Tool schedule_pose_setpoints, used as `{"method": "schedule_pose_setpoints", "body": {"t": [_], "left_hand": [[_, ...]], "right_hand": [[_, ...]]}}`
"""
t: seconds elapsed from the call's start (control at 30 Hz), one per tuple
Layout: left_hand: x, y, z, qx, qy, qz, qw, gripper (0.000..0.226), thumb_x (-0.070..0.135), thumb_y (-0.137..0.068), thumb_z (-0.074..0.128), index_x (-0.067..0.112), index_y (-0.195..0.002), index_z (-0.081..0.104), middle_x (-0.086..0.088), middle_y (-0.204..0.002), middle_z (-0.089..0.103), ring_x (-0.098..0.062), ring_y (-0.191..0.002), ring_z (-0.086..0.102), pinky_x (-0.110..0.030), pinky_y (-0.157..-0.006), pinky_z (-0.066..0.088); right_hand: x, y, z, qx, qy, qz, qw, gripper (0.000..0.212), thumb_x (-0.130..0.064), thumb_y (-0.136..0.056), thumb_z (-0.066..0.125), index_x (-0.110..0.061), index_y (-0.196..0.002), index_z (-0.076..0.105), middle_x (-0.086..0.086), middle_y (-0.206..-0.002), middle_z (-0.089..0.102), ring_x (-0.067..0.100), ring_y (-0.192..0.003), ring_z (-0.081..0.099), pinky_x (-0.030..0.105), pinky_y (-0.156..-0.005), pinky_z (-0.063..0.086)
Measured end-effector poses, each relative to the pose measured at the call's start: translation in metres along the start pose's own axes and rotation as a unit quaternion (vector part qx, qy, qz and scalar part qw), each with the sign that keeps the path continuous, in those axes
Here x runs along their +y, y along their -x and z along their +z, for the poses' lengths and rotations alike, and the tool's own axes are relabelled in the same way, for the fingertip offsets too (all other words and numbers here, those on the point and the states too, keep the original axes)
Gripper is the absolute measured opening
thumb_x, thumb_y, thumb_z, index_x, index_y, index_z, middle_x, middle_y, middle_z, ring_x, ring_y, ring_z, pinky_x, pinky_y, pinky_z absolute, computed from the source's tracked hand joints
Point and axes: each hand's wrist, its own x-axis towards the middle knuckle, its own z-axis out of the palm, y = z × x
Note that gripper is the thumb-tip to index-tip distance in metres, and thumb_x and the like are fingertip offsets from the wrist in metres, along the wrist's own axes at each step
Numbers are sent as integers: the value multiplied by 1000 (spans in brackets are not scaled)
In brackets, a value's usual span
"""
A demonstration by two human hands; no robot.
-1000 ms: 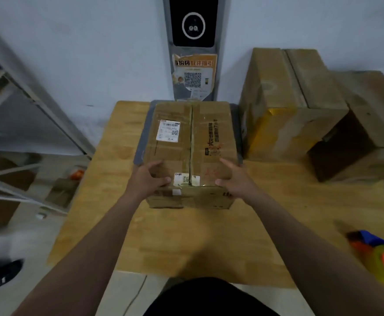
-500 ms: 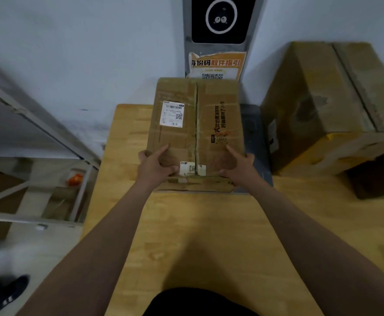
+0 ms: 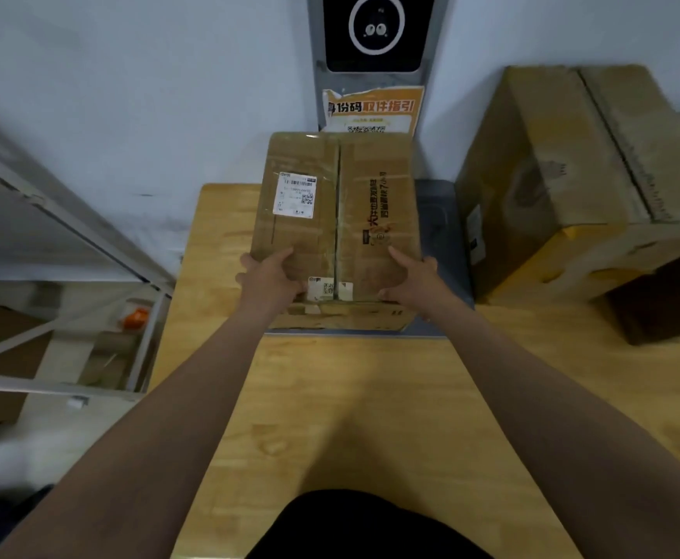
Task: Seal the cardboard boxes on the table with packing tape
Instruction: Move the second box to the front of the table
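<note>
At the far left we see a grey metal shelf frame (image 3: pixel 68 219) beside the light wooden table (image 3: pixel 350 417). Our left hand (image 3: pixel 267 282) grips the near left corner of the brown taped cardboard box with a white shipping label (image 3: pixel 338 219). The box is over a flat grey platform (image 3: pixel 439 219) at the table's far edge, close to the wall; we cannot tell whether it rests there. Our right hand (image 3: pixel 415 282) grips the near right corner. Further right stand two large brown cardboard boxes (image 3: pixel 552 163).

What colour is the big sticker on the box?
The sticker is white, black print; head view.
</note>
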Motion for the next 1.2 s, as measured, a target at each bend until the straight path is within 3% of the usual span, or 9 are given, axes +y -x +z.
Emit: {"method": "schedule_pose_setpoints", "body": {"t": [0.07,0.17,0.27,0.37,0.63,0.8,0.9,1.03,1.2], "left_hand": [[20,11,7,20,-31,28,999,64,28,-82,65,52,-140,50,-12,-161,27,-45,-145,17,-69,-112,30],[54,29,27,31,-13,92,995,63,31,-76,61,56,-134,52,-9,-153,41,-36,-150,21,-69,-111,31],[109,57,43,19,6,160,987,59,27,-85,63,48,-139,53,-3,-148,49,-28,-137,42,-50,-111,40],[165,70,66,5,48,195,980,57,18,-92,65,34,-146,51,3,-147,50,-9,-101,58,-19,-77,45],[300,107,140,-18,137,162,977,66,26,-99,65,24,-157,34,-1,-148,46,-26,-136,47,-32,-93,43],[350,119,179,-19,196,116,974,66,24,-100,64,25,-158,32,2,-152,45,-20,-129,52,-23,-81,43],[364,126,193,-10,205,102,973,67,22,-101,64,26,-159,30,6,-156,40,-17,-135,45,-23,-85,39],[371,135,202,3,200,100,975,70,20,-99,66,28,-158,30,6,-153,44,-6,-115,43,-15,-73,36],[362,160,202,1,180,85,980,75,28,-96,70,31,-159,30,4,-160,37,-22,-142,41,-29,-92,37]], "right_hand": [[8,10,-12,5,8,-16,1000,92,-35,-85,79,-37,-158,25,7,-158,12,30,-141,36,38,-112,39],[25,28,-44,41,27,-47,998,85,-38,-87,77,-41,-156,28,1,-165,7,28,-145,31,37,-107,41],[44,49,-92,102,44,-76,991,79,-38,-90,75,-36,-156,32,-2,-163,14,26,-139,41,33,-98,46],[65,66,-145,172,55,-103,978,75,-37,-89,75,-32,-154,39,-1,-160,25,25,-139,41,36,-106,43],[138,72,-278,261,135,-90,951,63,-44,-91,62,-42,-150,39,2,-160,27,35,-147,20,51,-114,31],[179,56,-333,235,111,-41,965,58,-48,-95,58,-33,-148,38,10,-159,14,45,-141,15,58,-111,29],[190,49,-349,199,88,-20,976,63,-55,-94,58,-31,-148,36,12,-160,13,48,-143,16,61,-113,26],[201,43,-352,140,42,-13,989,68,-59,-93,54,-32,-150,31,14,-153,18,48,-137,24,59,-110,34],[213,63,-348,133,34,-19,990,69,-57,-93,57,-30,-152,33,14,-150,19,48,-136,22,55,-108,33]]}}
